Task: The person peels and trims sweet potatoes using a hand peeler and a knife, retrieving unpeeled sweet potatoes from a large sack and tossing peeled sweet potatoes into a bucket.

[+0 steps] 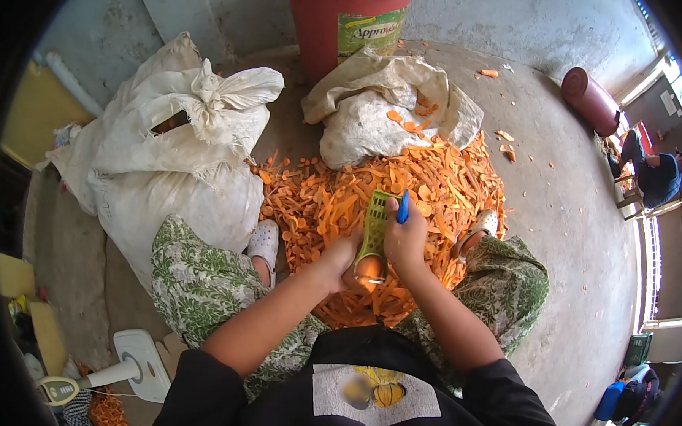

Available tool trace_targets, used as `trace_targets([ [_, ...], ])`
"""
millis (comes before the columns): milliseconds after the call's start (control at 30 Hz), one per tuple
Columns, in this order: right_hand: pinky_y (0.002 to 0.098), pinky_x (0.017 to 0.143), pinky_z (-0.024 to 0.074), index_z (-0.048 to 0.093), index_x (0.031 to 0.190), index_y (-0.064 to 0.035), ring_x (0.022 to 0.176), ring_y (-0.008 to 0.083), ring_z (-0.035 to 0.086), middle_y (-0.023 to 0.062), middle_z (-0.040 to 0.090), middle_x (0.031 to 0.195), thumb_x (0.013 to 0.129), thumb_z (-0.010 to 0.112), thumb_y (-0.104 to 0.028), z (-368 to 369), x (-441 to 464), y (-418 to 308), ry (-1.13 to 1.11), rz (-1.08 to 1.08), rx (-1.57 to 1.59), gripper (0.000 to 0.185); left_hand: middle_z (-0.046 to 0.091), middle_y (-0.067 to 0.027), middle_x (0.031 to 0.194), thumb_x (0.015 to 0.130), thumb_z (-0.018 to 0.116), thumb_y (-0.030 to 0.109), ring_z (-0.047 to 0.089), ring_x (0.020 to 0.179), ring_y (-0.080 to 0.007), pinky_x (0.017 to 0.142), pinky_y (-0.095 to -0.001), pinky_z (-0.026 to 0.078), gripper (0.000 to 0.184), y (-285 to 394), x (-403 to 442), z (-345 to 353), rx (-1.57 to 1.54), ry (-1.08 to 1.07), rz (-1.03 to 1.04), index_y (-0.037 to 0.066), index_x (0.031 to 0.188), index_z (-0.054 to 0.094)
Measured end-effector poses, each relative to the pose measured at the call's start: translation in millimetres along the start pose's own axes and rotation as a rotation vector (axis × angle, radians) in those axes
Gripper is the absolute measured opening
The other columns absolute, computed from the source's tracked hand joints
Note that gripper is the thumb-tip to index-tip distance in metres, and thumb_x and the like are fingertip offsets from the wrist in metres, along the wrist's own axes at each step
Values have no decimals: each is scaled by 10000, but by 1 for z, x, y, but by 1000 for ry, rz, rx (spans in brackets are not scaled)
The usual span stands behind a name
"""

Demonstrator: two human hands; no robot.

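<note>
My left hand (pixel 341 262) is closed around an orange carrot (pixel 369 267), whose rounded end faces me. My right hand (pixel 405 241) is closed on a green, slotted plastic hand grater (pixel 375 217), which reaches down against the carrot. A blue handle (pixel 403 207) sticks up from the same fist; the rest of that tool is hidden by the fingers. Both hands are close together over a heap of carrot peelings and slices (pixel 431 182) on the floor between my feet.
A large tied white sack (pixel 171 167) stands at the left, and an opened sack (pixel 368 128) lies behind the heap. Against the wall is a red bin (pixel 314 31). A white scale (pixel 142 366) is at lower left. Another person (pixel 655 176) sits at far right.
</note>
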State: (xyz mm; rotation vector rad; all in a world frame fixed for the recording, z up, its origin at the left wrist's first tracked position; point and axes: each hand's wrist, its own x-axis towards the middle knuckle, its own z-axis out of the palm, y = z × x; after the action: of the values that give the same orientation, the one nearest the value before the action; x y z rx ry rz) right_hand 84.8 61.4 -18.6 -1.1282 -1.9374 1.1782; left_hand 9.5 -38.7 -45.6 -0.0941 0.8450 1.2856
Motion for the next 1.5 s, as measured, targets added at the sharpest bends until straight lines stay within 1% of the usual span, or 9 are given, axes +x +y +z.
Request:
trace_targets([
  [100,350,481,403,540,825,-14,538,208,546,147,562,611,888,454,-217,-18,53,45,174,105,-266,229,588,-94,888,917,322,393,596,739,-176,642,-313,502,425,2,-22,13,347,40,-157,27,1068,476],
  [267,292,421,337,532,729,-32,461,108,410,19,487,572,887,461,-218,-60,87,51,427,259,105,254,568,-59,900,910,323,438,568,760,-141,650,-296,482,444,12,-30,21,259,61,-144,62,1062,502],
  [400,234,411,307,479,668,-70,438,79,367,-15,443,547,886,440,-221,-22,31,0,65,217,259,268,585,-99,898,915,316,416,600,753,-190,616,-328,518,433,5,-4,-7,57,-9,-62,46,1058,488],
  [467,271,491,390,532,839,-8,519,123,465,37,526,631,891,459,-215,-15,-1,-30,-113,201,254,226,587,-105,908,917,322,386,609,749,-209,595,-354,524,397,7,-9,1,-23,-101,20,49,1045,489],
  [700,330,492,371,497,794,2,510,169,450,110,490,578,888,465,-203,2,-9,-5,-73,37,104,228,595,-105,872,921,321,319,608,698,-203,579,-340,520,335,2,-7,-2,-102,-69,-25,52,1036,489],
  [1000,300,439,349,516,744,0,470,130,443,57,486,542,890,454,-231,-58,87,68,460,171,-28,281,579,-100,786,900,325,454,593,643,-201,526,-325,512,467,13,-30,13,334,-6,-133,32,1011,492],
  [1233,279,438,365,505,759,-14,475,123,462,33,503,554,885,467,-220,-10,-13,-28,-57,121,235,244,603,-109,878,907,331,421,615,711,-190,568,-347,528,450,10,-17,4,90,-80,-95,25,1047,493],
  [1433,339,485,401,504,772,-17,507,196,509,111,533,609,869,496,-185,0,2,5,95,-88,20,194,611,-98,802,925,290,384,617,673,-193,573,-325,522,437,5,-19,6,176,16,-10,15,1023,504],
  [1500,347,475,378,489,752,-15,507,196,503,109,529,607,869,490,-191,-19,50,38,241,93,-83,212,605,-101,804,927,288,380,614,664,-194,571,-314,515,436,9,-33,13,464,-55,-161,7,1008,498],
])
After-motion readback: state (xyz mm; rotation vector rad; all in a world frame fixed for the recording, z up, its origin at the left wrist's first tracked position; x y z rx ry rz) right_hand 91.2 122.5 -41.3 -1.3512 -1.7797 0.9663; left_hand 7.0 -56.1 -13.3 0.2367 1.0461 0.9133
